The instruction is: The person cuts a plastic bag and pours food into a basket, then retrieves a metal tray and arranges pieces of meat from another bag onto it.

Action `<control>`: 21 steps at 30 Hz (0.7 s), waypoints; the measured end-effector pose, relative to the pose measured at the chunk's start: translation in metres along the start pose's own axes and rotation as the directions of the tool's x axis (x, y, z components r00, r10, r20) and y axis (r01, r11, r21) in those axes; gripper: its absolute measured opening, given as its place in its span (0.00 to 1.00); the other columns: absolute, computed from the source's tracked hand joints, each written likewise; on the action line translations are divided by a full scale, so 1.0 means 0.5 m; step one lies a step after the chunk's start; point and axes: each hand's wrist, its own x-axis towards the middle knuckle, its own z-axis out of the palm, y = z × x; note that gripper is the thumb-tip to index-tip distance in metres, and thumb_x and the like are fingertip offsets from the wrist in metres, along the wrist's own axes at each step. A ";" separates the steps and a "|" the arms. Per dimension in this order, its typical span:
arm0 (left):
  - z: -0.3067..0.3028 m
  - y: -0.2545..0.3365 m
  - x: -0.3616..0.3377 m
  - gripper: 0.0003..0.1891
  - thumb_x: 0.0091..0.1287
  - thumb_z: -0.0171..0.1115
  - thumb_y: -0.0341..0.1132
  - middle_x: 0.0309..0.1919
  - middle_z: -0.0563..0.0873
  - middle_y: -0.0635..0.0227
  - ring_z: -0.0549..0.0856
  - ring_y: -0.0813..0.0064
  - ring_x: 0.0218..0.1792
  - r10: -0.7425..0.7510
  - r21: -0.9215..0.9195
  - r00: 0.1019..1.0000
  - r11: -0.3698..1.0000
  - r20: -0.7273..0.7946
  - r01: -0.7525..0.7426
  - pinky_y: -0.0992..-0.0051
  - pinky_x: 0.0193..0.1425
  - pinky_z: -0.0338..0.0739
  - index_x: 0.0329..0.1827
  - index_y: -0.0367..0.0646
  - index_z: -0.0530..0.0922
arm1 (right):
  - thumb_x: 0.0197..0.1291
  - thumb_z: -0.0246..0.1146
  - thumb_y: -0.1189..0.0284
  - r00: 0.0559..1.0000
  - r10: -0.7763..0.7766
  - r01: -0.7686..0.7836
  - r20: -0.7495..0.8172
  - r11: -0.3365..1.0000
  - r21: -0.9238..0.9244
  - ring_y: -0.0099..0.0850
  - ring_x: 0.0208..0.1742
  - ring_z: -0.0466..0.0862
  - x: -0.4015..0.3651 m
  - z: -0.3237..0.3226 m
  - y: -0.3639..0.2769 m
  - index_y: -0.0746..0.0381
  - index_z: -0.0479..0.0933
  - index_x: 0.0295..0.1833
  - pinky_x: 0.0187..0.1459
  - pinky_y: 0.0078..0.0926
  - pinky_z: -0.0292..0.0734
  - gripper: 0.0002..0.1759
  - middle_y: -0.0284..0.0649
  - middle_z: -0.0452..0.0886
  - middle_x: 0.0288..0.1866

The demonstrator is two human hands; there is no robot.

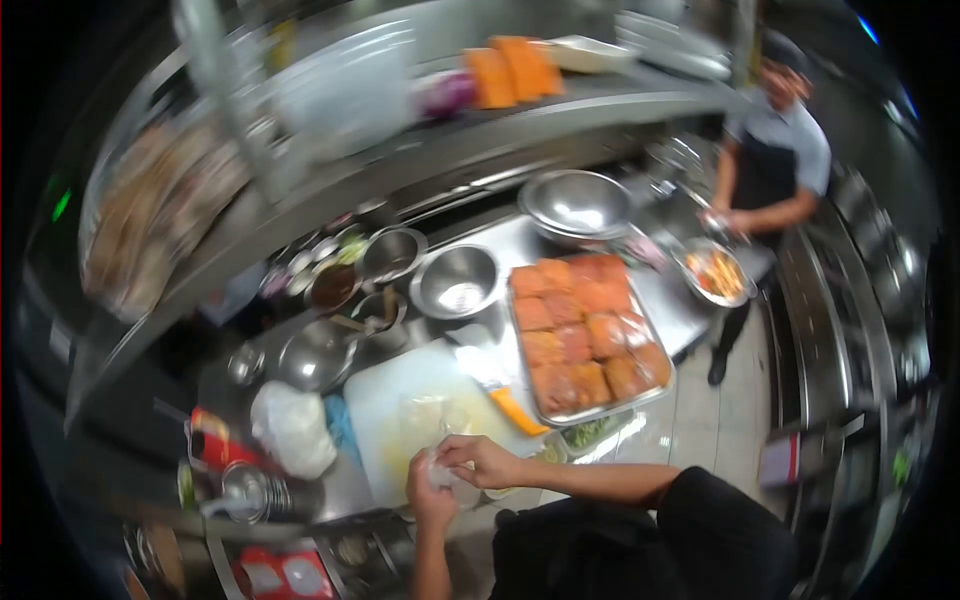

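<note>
My left hand [434,492] and my right hand [483,462] meet over the front edge of a white cutting board [380,400]. Between them is a small whitish, translucent piece [440,472] that looks like thin plastic; blur hides its exact kind. The fingers of both hands are closed on it. Just beyond them, a clear plastic bag [425,412] lies flat on the board, with a yellowish patch around it. To the right rests a knife [517,411] with an orange handle, its broad blade pointing away from me.
Right of the board is a metal tray [669,385] of orange-red bread rolls. Steel bowls [456,283] stand behind it. A white plastic bag [292,428] sits left. A shelf [590,112] hangs above. A co-worker [775,150] handles a bowl of food [716,274] at far right.
</note>
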 end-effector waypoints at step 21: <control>0.647 0.625 0.108 0.30 0.43 0.63 0.29 0.66 0.69 0.53 0.65 0.51 0.67 0.362 -0.241 0.674 0.932 0.645 -0.270 0.55 0.71 0.57 0.56 0.45 0.78 | 0.49 0.69 0.77 0.821 0.186 -0.146 -0.540 0.982 0.117 0.35 0.49 0.82 -0.608 -0.700 -0.008 0.68 0.80 0.47 0.49 0.28 0.76 0.17 0.44 0.81 0.48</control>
